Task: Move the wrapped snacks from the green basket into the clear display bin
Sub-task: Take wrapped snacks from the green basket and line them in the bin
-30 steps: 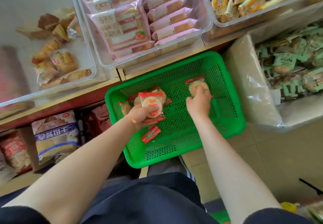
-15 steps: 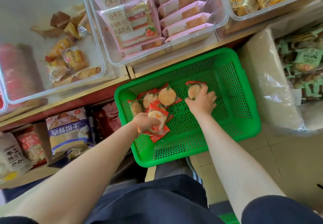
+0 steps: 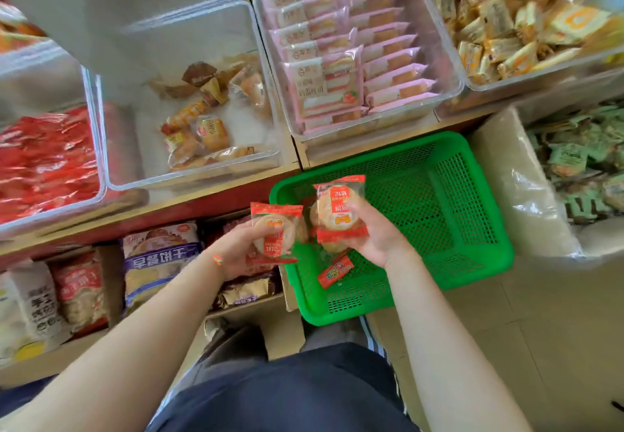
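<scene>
Head view: left hand (image 3: pixel 236 252), right hand (image 3: pixel 374 232) fingers each gripping snack pack, long axes upright, above green basket (image 3: pixel 472 229).

The left hand (image 3: pixel 236 252) grips a wrapped round snack (image 3: pixel 275 234) with red ends, just beside the left rim of the green basket (image 3: pixel 472 195). The right hand (image 3: pixel 374 232) holds a stack of the same wrapped snacks (image 3: pixel 341 209) above the basket. One small red packet (image 3: pixel 335 271) lies on the basket floor. Behind, on the shelf, a clear bin (image 3: pixel 189 175) contains a few orange and brown snacks, beside a bin with pink packs (image 3: pixel 354 57).
</scene>
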A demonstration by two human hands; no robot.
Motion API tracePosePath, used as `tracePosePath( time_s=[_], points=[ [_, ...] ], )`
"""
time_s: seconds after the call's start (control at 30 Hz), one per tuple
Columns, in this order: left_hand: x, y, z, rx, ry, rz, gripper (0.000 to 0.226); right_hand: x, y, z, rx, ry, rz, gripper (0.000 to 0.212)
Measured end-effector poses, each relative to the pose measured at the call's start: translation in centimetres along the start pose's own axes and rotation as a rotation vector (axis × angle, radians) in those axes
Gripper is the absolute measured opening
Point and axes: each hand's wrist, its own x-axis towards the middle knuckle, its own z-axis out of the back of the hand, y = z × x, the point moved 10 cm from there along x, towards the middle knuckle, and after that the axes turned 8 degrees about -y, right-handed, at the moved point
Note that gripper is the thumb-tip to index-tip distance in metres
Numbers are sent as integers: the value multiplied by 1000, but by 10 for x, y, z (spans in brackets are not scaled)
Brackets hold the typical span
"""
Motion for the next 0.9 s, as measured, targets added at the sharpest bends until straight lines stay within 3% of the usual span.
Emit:
tracePosePath(
  time_s=[0.13, 0.23, 0.4, 0.5, 0.6, 0.67, 0.77, 0.9],
  points=[
    [-22, -7, 49, -61, -11, -92, 40, -11, 2, -75, -169, 7, 49, 35],
    [-37, -8, 84, -150, 14, -121, 37, -22, -15, -139, -282, 46, 68, 34],
    [-59, -7, 166, -279, 95, -109, 30, -31, -62, -226, -280, -64, 98, 35],
    [-83, -22, 229, -286, 144, -140, 29, -36, -89, -292, -248, -47, 126, 30],
    [-110, -55, 298, -269, 184, -206, 19, -34, -96, -374, -230, 30, 199, 54],
    [-123, -86, 348, -258, 179, -308, 24, -31, -93, -432, -219, 96, 234, 53],
    [-133, -136, 434, -336, 31, -491, 26, -19, -77, -499, -267, 85, 318, 38],
    [-133, -185, 545, -359, -382, -719, 34, 17, -41, -547, -433, -169, 504, 35]
  ],
)
